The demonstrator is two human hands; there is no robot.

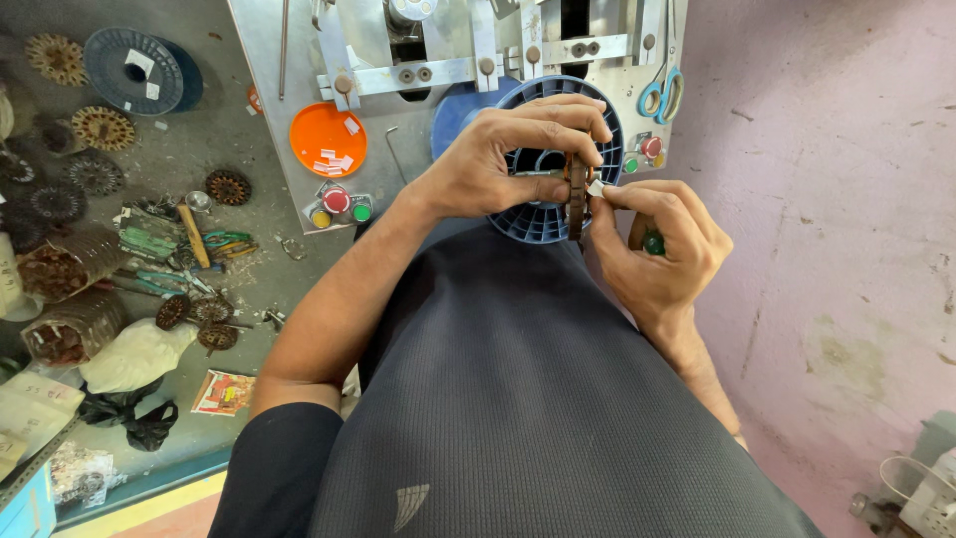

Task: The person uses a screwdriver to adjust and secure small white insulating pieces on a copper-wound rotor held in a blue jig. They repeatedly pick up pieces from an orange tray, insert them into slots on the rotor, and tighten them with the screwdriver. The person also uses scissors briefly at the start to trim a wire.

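A single head-worn camera looks steeply down, close over the person's own torso, toward the metal workbench.

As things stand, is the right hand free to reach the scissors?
Probably not at once: the right hand pinches a small white piece against the brown ring. The scissors lie just beyond it, nothing between.

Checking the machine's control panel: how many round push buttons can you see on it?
5: red, yellow and green below the orange dish; red and green right of the blue spool. Hands may hide others.
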